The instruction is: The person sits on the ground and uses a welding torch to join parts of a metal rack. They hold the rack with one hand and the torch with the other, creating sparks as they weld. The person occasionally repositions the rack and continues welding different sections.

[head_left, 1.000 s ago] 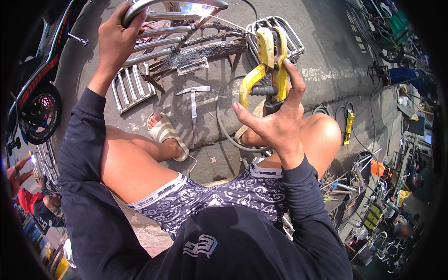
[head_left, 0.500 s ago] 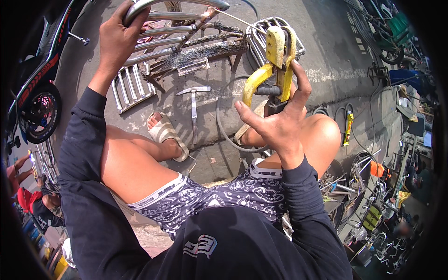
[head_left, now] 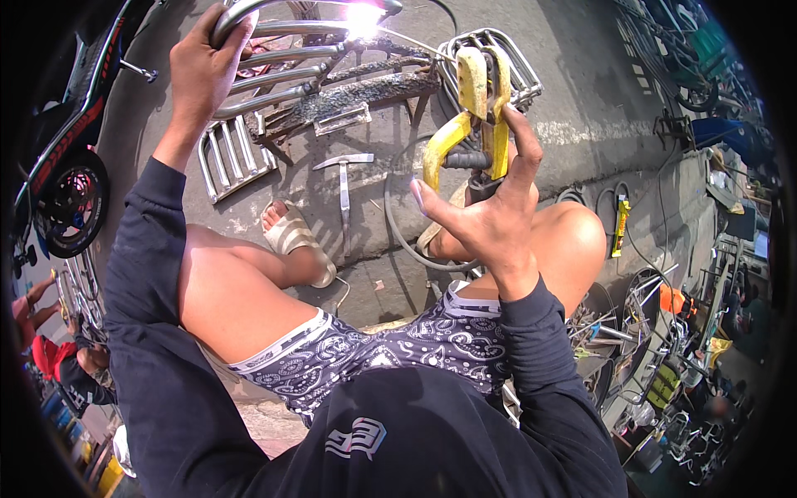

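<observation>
The left hand (head_left: 203,75) gripped the curved end tube of a silver tubular rack (head_left: 286,75), fingers and thumb closed around it. The right hand (head_left: 502,212) held a yellow electrode holder (head_left: 473,83), index finger stretched along its side and thumb near the lever's lower end; the other fingers were mostly hidden. From the holder a thin rod (head_left: 411,41) ran leftward to the rack, where a white glare (head_left: 365,22) shone. Beneath the rack stood a rough, dark-crusted stand (head_left: 365,93). A hammer (head_left: 344,170) lay on the ground, right of a smaller rack (head_left: 237,158).
</observation>
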The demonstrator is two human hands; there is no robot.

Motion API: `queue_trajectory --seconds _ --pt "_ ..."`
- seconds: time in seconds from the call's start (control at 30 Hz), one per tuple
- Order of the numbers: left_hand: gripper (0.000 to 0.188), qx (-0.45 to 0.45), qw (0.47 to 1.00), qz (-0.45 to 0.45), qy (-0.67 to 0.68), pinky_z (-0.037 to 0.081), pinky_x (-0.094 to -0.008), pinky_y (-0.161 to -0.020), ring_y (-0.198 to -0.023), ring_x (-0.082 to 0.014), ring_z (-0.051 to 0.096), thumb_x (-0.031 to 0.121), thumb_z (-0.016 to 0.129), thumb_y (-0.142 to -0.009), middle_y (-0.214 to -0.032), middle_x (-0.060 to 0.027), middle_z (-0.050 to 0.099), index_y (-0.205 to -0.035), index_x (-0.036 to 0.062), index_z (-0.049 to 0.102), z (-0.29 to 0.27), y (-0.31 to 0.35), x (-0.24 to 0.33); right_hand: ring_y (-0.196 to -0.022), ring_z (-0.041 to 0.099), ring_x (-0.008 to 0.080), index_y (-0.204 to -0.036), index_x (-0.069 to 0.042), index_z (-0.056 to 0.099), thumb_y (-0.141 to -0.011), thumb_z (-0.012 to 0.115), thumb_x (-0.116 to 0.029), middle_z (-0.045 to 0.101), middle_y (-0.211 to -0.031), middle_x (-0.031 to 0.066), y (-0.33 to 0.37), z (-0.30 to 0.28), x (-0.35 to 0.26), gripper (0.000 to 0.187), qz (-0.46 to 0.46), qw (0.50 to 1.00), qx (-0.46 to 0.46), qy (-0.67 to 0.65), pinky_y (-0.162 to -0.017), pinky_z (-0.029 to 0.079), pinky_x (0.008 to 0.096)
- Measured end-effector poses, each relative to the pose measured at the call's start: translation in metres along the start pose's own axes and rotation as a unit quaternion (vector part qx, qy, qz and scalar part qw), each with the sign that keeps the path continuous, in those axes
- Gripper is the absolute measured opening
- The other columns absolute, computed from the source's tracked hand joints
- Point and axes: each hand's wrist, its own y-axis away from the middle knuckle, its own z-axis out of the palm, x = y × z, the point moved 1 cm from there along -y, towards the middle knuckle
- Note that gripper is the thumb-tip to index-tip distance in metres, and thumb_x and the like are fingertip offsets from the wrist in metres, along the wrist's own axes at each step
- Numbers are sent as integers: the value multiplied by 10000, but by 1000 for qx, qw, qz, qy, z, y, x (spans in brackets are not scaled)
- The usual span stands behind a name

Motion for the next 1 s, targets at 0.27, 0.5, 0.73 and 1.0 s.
queue_trajectory --seconds 0.27,0.5,0.73,1.0 --pt "284 -3 1000 -11 14 559 -253 -708 -829 -111 783 279 748 -1043 -841 -50 758 -1134 11 716 1 1 -1 -1215 692 327 -1594 -92 256 -715 979 -220 597 -1399 256 -1 2 0 1146 1 1000 -10 -8 -1024 597 415" --pt "306 -5 1000 -1 23 559 -248 -712 -805 -103 771 297 758 -1035 -840 -46 755 -1163 21 730 0 -1 2 -1196 700 317 -1597 -93 240 -724 978 -215 613 -1375 263 -1 3 0 1149 -2 1000 -16 -4 -1014 601 405" --pt "350 5 997 -57 -41 557 -244 -693 -805 -60 715 345 768 -1026 -825 -5 715 -1174 28 762 2 -3 5 -1102 731 275 -1596 -95 224 -733 981 -203 667 -1288 232 2 0 2 1153 17 1000 -9 -20 -959 612 381" --pt "369 -4 995 -70 67 558 -250 -664 -767 -76 726 372 727 -1052 -819 20 670 -1179 26 756 -17 -9 21 -1186 686 319 -1596 -68 214 -707 977 -184 578 -1377 255 9 -7 -1 1177 -37 999 -3 -38 -991 604 410"
